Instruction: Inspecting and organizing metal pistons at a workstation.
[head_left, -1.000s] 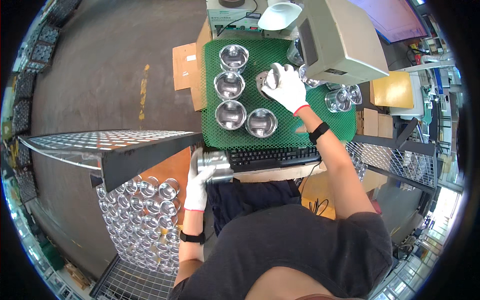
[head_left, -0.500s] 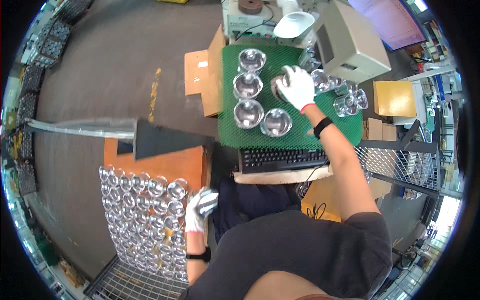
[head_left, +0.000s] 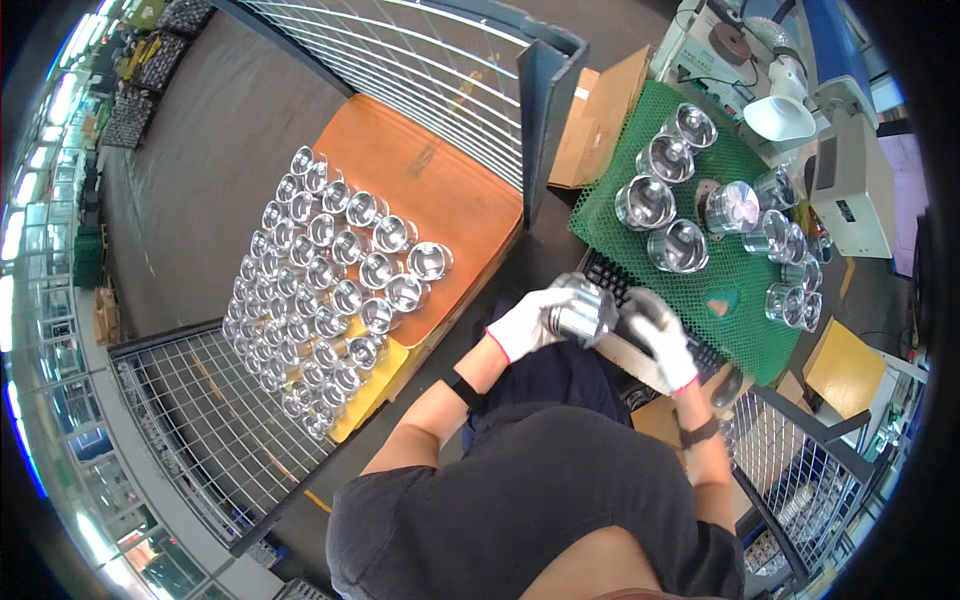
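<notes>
Silver metal cups (head_left: 330, 300); orange board (head_left: 440, 190); green mesh mat (head_left: 730, 290); white gloves (head_left: 525, 325), cuffs seemingly red.

A factory work area with a dark grey concrete floor (head_left: 215, 130). A wire-mesh cage pallet (head_left: 190, 420) with an orange board liner (head_left: 440, 190) stands beside a bench covered in green plastic mesh matting (head_left: 745, 305). A beige boxy machine (head_left: 850, 190) sits on the far side, daylight glaring along the left edge.
</notes>
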